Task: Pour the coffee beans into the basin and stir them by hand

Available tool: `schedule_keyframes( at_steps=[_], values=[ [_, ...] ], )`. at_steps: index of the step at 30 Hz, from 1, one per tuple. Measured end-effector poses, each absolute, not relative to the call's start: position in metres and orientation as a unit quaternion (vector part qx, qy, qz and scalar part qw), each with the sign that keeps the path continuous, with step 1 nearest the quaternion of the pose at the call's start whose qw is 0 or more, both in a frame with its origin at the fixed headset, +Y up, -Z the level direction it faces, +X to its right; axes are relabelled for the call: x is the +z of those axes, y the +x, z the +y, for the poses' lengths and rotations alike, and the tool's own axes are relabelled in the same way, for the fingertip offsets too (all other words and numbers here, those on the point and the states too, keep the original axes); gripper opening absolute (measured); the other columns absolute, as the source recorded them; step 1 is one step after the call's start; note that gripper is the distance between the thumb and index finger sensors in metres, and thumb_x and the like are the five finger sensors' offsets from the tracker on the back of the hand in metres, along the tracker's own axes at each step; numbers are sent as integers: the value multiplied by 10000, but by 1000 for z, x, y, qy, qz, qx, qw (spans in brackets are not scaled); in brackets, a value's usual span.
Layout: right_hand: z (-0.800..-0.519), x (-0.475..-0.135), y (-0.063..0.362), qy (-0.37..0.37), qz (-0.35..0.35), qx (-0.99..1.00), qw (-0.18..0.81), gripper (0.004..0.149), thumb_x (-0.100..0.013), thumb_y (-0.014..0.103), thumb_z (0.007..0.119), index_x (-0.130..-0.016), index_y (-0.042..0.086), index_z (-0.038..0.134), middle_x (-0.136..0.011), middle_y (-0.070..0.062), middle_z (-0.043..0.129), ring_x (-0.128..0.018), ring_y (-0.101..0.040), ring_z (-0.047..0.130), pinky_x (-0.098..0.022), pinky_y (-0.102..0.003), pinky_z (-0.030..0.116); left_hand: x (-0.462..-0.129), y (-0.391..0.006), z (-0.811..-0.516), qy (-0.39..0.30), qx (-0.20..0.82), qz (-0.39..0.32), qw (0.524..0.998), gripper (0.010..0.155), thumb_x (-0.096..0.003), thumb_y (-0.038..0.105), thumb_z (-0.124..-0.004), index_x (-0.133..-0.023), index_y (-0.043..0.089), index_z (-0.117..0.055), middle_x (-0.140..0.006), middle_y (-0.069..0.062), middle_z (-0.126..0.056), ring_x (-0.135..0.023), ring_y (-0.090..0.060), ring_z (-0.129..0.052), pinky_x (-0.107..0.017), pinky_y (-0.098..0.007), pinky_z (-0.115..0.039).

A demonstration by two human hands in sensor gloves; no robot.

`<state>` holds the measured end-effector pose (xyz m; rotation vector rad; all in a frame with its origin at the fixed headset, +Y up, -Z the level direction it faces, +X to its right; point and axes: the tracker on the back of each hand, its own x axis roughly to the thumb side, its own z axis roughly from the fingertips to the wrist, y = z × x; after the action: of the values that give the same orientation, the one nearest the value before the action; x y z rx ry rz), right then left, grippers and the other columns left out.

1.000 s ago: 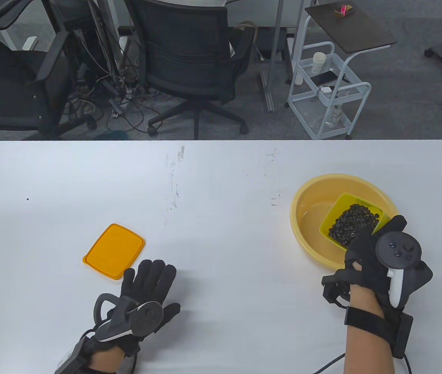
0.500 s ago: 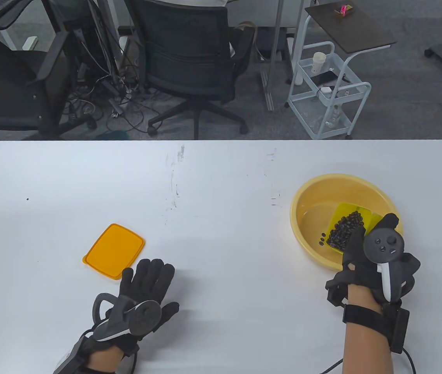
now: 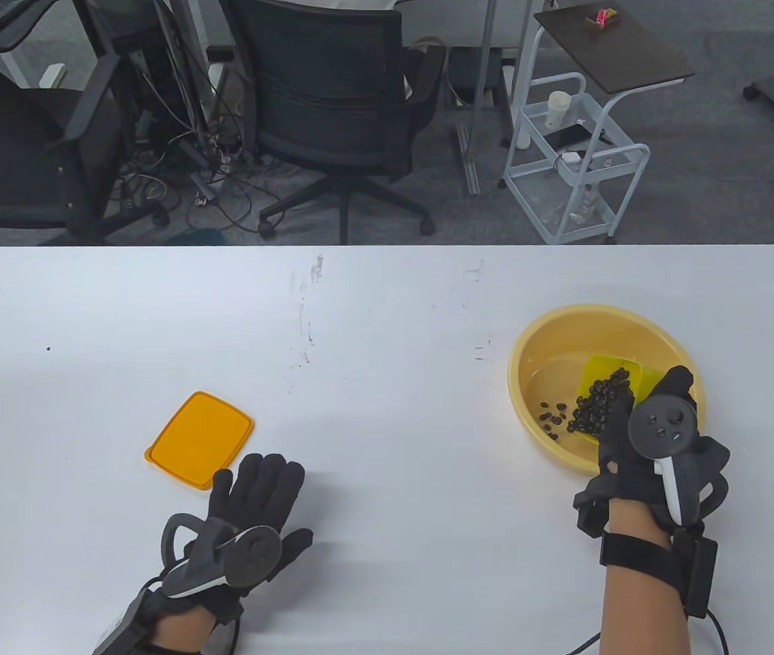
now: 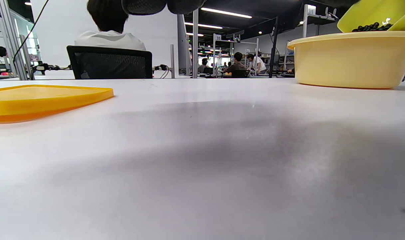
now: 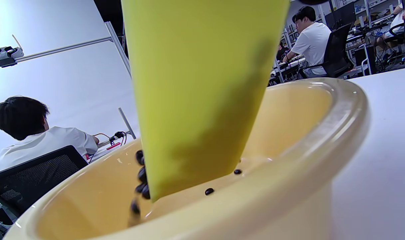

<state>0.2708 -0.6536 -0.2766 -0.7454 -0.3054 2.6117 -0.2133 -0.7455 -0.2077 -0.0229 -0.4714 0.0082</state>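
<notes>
Since a second ago the right hand [image 3: 639, 443] has tipped the box [image 3: 615, 382] further over the basin [image 3: 530, 348], and the first beans [image 3: 601, 402] have slid out; a small cluster now lies loose on the basin floor, where none lay before. Most of the beans are still heaped at the box's lowered left edge. The hand's fingers are curled round the near end of the box, holding it tilted inside the basin's rim. In the right wrist view the box [image 5: 202, 83] points steeply down with beans [image 5: 140, 180] dropping off its lip onto the basin [image 5: 322, 133] floor.

The left hand [image 3: 257, 505] lies flat on the table [image 3: 387, 327] with fingers straight, holding nothing, just beside the lid [image 3: 199, 439].

The pour is likely about a third done. To finish it well, the tilt should probably rise gradually with the box lip kept low and inside the rim, so beans roll rather than bounce out; a last shake would free stragglers in the corners. The basin looks light and sits unheld, so pressing the box against its wall could shift it, and the idle left hand could steady it. For stirring, the box must first be set aside.

The lid lies well apart from the basin, and nothing stands between them. Beyond the far table edge are chairs [image 3: 332, 102], cables and a cart [image 3: 577, 157], all out of reach of the work.
</notes>
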Motion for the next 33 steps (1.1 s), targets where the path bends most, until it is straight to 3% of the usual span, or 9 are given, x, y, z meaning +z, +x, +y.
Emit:
schedule_keyframes(
  at_steps=[33],
  values=[
    [-613,-270,263,-251,-134,947,152,730,-544,430,518,-1026,103,76,-983,-248,305,-770,-409,631,-629,-641,398,-207,-212,-745,-12,0,-233,972,841,-523,656,-541,-1114,198,-156,-1185,-184,-370,-1107,-487,-481,-763,-661,-373]
  ],
)
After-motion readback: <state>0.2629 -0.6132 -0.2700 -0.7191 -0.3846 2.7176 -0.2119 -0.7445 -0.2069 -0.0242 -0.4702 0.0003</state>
